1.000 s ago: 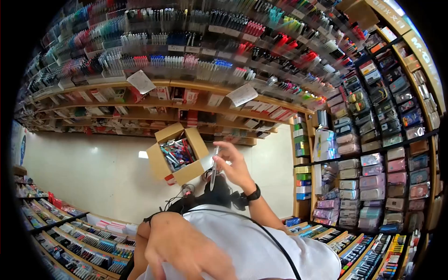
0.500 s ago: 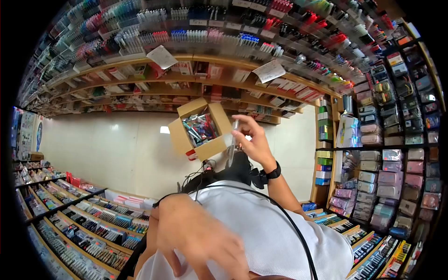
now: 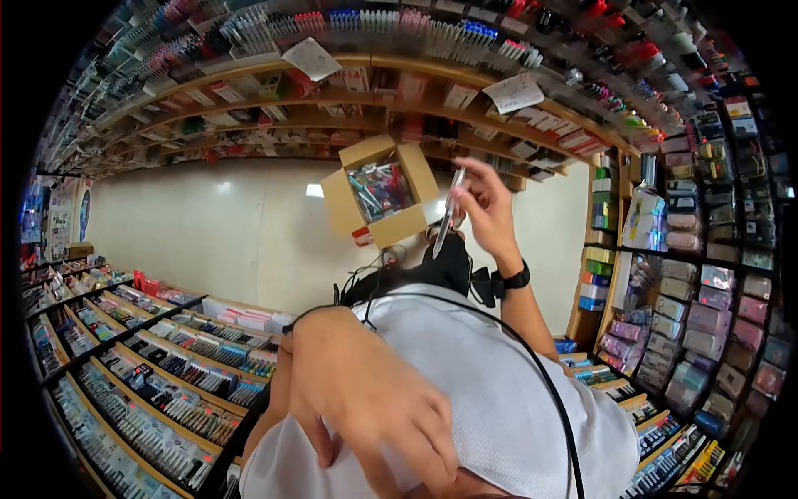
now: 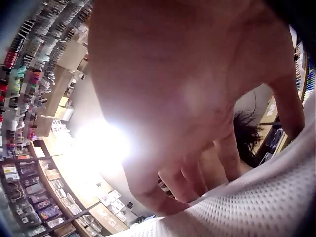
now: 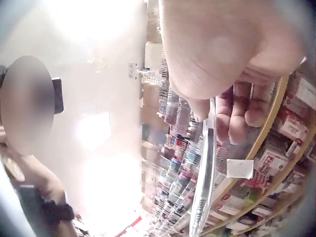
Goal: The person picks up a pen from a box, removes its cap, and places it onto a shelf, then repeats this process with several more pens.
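A slim clear pen (image 3: 444, 231) is pinched between the thumb and fingers of my right hand (image 3: 492, 218), its tip pointing down toward my legs. The right wrist view shows this transparent pen (image 5: 203, 173) from close by, its upper end hidden by the thumb. My left hand (image 3: 374, 403) lies over the upper chest of a white shirt (image 3: 519, 382), fingers loosely bent toward the collar. From the left wrist, the same hand (image 4: 182, 84) has its fingertips right at the mesh fabric. Below and left of the pen, on the floor, sits an open cardboard box (image 3: 339, 201) full of pens.
Racks of upright pens (image 3: 374, 21) rise in front, above wooden shelves (image 3: 249, 93). Tilted pen displays (image 3: 179, 382) stand behind on the left. Pouches in packets (image 3: 694, 333) hang at the right. A black cable (image 3: 532, 353) runs down across the shirt.
The head view has shifted, so the box, shelves and right hand appear higher and farther right. The left hand's fingers have moved a little at the chest. The pen stays in the right hand.
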`<state>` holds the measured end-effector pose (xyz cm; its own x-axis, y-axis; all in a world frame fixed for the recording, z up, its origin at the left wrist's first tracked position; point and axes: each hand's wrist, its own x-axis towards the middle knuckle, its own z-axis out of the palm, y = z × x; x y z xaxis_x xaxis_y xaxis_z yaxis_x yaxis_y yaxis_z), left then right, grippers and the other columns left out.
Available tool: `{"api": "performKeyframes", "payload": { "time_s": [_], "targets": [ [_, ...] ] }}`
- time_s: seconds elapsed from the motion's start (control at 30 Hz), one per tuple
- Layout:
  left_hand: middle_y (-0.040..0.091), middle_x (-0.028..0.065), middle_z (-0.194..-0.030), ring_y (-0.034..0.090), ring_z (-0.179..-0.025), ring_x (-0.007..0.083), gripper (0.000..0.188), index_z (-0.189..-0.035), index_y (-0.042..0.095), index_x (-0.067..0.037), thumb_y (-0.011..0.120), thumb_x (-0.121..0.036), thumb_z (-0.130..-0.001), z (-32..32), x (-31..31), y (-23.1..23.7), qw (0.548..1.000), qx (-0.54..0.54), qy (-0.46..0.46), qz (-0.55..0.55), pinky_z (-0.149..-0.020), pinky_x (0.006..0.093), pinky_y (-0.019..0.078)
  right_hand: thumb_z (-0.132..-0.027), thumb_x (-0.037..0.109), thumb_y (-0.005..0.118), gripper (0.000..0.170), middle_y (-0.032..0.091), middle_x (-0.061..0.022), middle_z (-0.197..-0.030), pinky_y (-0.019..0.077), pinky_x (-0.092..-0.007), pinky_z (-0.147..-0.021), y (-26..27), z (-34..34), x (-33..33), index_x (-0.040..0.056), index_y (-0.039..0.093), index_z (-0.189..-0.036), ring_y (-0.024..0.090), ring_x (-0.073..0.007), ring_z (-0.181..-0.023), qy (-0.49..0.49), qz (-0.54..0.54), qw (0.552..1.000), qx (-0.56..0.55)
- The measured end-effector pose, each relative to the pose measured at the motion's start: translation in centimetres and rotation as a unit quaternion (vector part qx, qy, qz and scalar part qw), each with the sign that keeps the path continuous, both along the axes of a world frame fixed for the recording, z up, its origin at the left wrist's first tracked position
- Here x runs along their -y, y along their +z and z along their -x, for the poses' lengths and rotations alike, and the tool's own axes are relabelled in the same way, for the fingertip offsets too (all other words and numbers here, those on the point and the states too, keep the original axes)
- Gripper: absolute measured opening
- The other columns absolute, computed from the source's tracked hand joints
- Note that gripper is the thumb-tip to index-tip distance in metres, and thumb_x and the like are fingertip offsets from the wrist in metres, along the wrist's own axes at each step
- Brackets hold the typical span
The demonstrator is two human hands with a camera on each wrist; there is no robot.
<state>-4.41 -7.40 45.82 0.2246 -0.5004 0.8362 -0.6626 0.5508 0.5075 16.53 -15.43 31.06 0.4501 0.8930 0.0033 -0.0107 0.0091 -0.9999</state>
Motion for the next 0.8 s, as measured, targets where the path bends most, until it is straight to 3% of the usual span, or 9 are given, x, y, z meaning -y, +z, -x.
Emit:
{"api": "performKeyframes", "payload": {
  "time_s": [0.03,0.1,0.2,0.23,0.27,0.33,0.4,0.6,0.8],
  "targets": [
    [0.057,0.0217,-0.141,0.055,-0.128,0.0411,0.046,-0.122,0.073,-0.012,0.070,-0.048,-0.093,0.1,-0.1,0.0,1.000,-0.008,-0.004,0.006,-0.095,0.0556,0.0453,-0.099,0.002,0.063,0.044,0.066,-0.0025,-0.084,0.0459,-0.0237,-0.060,-0.1,-0.2,-0.1,0.0024,0.052,-0.141,0.059,-0.0081,-0.068,0.000,-0.009,1.000,-0.025],
    [0.052,0.0331,-0.144,0.054,-0.132,0.0462,0.044,-0.119,0.071,-0.001,0.075,-0.031,-0.088,0.1,-0.9,-0.2,0.999,-0.039,-0.025,-0.010,-0.103,0.0493,0.0451,-0.101,0.003,0.060,0.042,0.066,-0.0040,-0.084,0.0468,-0.0238,-0.060,0.1,-0.6,-0.4,-0.0001,0.050,-0.142,0.058,-0.0087,-0.066,0.000,-0.047,0.997,-0.064],
    [0.062,0.0279,-0.130,0.062,-0.121,0.0395,0.033,-0.114,0.071,-0.001,0.072,-0.023,-0.090,0.4,-2.6,-3.5,0.983,-0.166,0.039,0.075,-0.098,0.0415,0.0490,-0.103,0.006,0.060,0.042,0.066,-0.0043,-0.085,0.0477,-0.0246,-0.060,0.4,-1.0,-0.4,-0.0008,0.049,-0.143,0.057,-0.0090,-0.065,-0.009,-0.053,0.996,-0.074],
    [0.065,0.0236,-0.123,0.065,-0.115,0.0356,0.028,-0.112,0.071,-0.001,0.070,-0.020,-0.091,1.7,-1.7,-4.6,0.928,-0.279,0.203,0.142,-0.095,0.0384,0.0504,-0.103,0.006,0.060,0.042,0.066,-0.0047,-0.085,0.0474,-0.0246,-0.060,0.5,-0.9,-0.4,-0.0007,0.049,-0.143,0.057,-0.0090,-0.065,-0.007,-0.058,0.994,-0.094],
    [0.068,0.0192,-0.115,0.067,-0.109,0.0318,0.024,-0.111,0.070,-0.001,0.069,-0.018,-0.093,2.9,-0.7,-5.9,0.829,-0.380,0.359,0.200,-0.093,0.0353,0.0518,-0.103,0.006,0.061,0.043,0.067,-0.0050,-0.086,0.0472,-0.0247,-0.060,0.5,-1.0,-0.4,-0.0006,0.049,-0.143,0.057,-0.0091,-0.065,-0.004,-0.065,0.991,-0.113],
    [0.072,0.0128,-0.109,0.069,-0.098,0.0205,0.025,-0.104,0.068,-0.002,0.078,-0.021,-0.090,0.7,-4.0,-10.2,0.719,-0.435,0.541,0.010,-0.088,0.0354,0.0542,-0.104,0.009,0.060,0.042,0.069,-0.0064,-0.088,0.0466,-0.0246,-0.061,0.4,-0.9,-0.3,-0.0004,0.049,-0.143,0.057,-0.0090,-0.068,0.001,-0.065,0.991,-0.119],
    [0.073,0.0100,-0.105,0.070,-0.099,0.0162,0.021,-0.110,0.066,-0.002,0.074,-0.007,-0.092,-0.6,-2.8,-12.1,0.622,-0.478,0.619,-0.035,-0.090,0.0349,0.0544,-0.105,0.011,0.059,0.042,0.070,-0.0078,-0.091,0.0461,-0.0245,-0.061,0.5,-0.8,-0.5,-0.0001,0.049,-0.144,0.057,-0.0091,-0.070,0.020,-0.080,0.988,-0.130],
    [0.072,0.0076,-0.102,0.071,-0.100,0.0155,0.022,-0.112,0.058,-0.002,0.072,-0.003,-0.095,-1.7,-1.0,-14.1,0.665,-0.586,0.437,0.153,-0.082,0.0277,0.0565,-0.108,0.015,0.053,0.042,0.071,-0.0104,-0.096,0.0462,-0.0240,-0.061,0.6,-0.2,-0.8,0.0052,0.045,-0.148,0.063,-0.0102,-0.079,0.063,-0.099,0.985,-0.124],
    [0.069,0.0046,-0.096,0.069,-0.092,0.0124,0.018,-0.102,0.058,-0.002,0.074,-0.003,-0.094,-2.3,-0.5,-15.4,0.676,-0.559,0.457,0.148,-0.078,0.0255,0.0546,-0.110,0.025,0.050,0.047,0.072,-0.0114,-0.100,0.0504,-0.0300,-0.073,0.8,0.6,-1.2,0.0048,0.041,-0.151,0.067,-0.0170,-0.091,0.080,-0.125,0.983,-0.103]
  ]
}}
